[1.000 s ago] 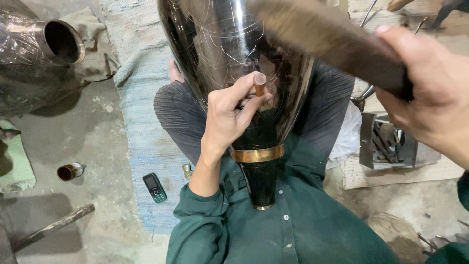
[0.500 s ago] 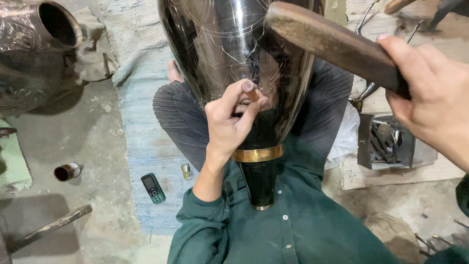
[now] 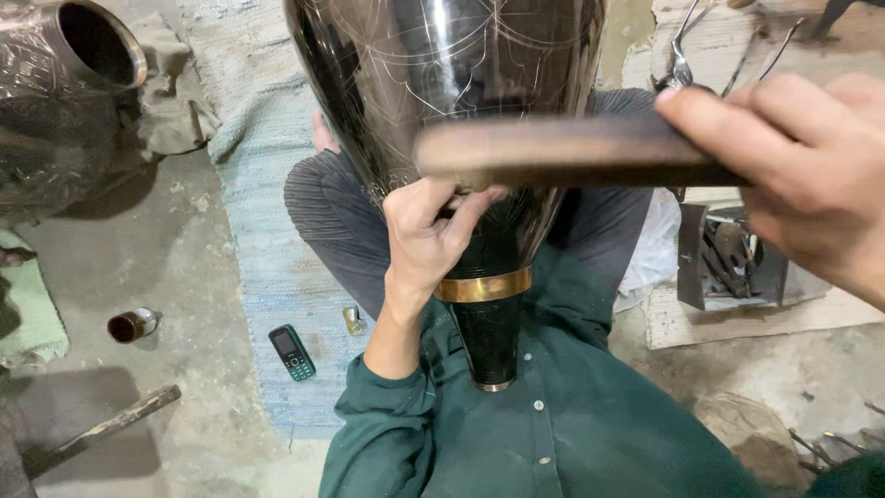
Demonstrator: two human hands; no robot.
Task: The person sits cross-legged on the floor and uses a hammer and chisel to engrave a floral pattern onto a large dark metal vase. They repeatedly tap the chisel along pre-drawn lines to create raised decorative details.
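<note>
Large dark polished metal vase (image 3: pixel 433 83) lies in the person's lap, wide body toward the camera top, narrow neck pointing down at the chest; thin scratched pattern lines show on its glossy surface; a brass-coloured band (image 3: pixel 483 286) rings the neck, and the small rim of the mouth sits just above the green shirt (image 3: pixel 572 433)

Left hand (image 3: pixel 426 242) pressed against the vase just above the band, fingers pinched tight together as if on a small tool, but what sits in the pinch is hidden behind the stick, cannot tell; forearm rises from a green sleeve

Right hand (image 3: pixel 802 175) at the right edge, fingers wrapped closed round one end of a wooden stick (image 3: pixel 562 152); the stick lies level and blurred across the vase, its free end just above the left hand's fingertips; contact between them cannot be judged

Crossed legs in grey trousers under the vase, on a pale blue woven mat (image 3: pixel 263 231)

On the mat, left of the knee: a small mobile phone (image 3: pixel 292 352) and a little brass-coloured piece (image 3: pixel 353 319) near it; on the bare concrete floor further left, a small bottle (image 3: pixel 134 324) on its side and a rod (image 3: pixel 101 429) lying aslant

Top left, another big vessel (image 3: pixel 64 83) wrapped in clear film, open mouth showing; right of the legs, a metal box of tools (image 3: pixel 728 258) on a pale board
</note>
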